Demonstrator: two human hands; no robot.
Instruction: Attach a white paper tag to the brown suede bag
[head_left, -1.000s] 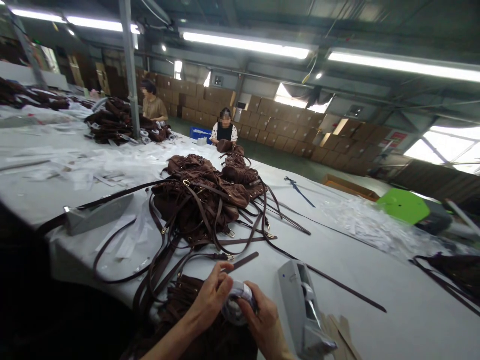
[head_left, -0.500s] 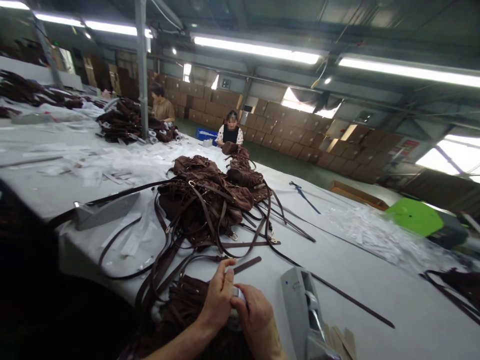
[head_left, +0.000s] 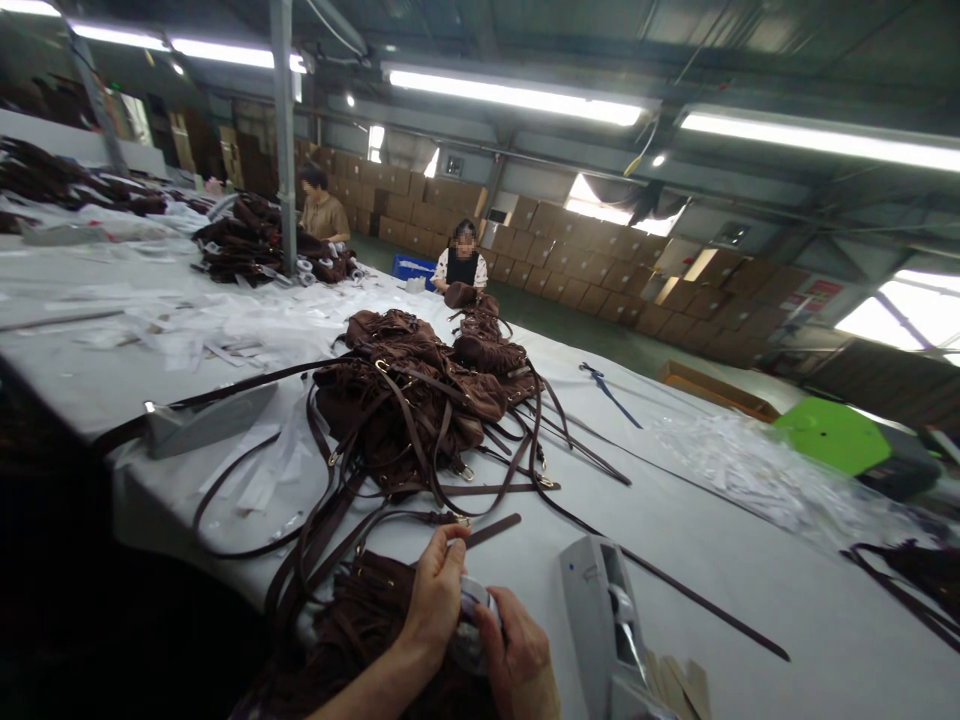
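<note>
A dark brown fringed bag (head_left: 364,590) lies at the near table edge, under my forearms. Between my hands is a small, pale, paper-like wrapping (head_left: 474,596), partly covered by fingers. My left hand (head_left: 435,595) closes on its left side, fingertips close to a strap buckle (head_left: 459,521). On its right side, my right hand (head_left: 516,645) pinches it between thumb and fingers. What lies inside the wrapping is hidden. Just beyond my hands is a heap of brown bags (head_left: 405,390) with tangled straps and gold-coloured buckles.
To my right stands a grey tape dispenser (head_left: 589,590), with beige strips (head_left: 679,680) beside it. Another grey dispenser (head_left: 214,420) sits at left. Blue-handled scissors (head_left: 600,380), white scraps (head_left: 232,320) and a plastic bag (head_left: 750,470) lie farther off. Two people work across the table.
My right hand has shifted slightly down and away from my left, so more of the pale wrapping shows between them. The bags and dispensers stay where they were.
</note>
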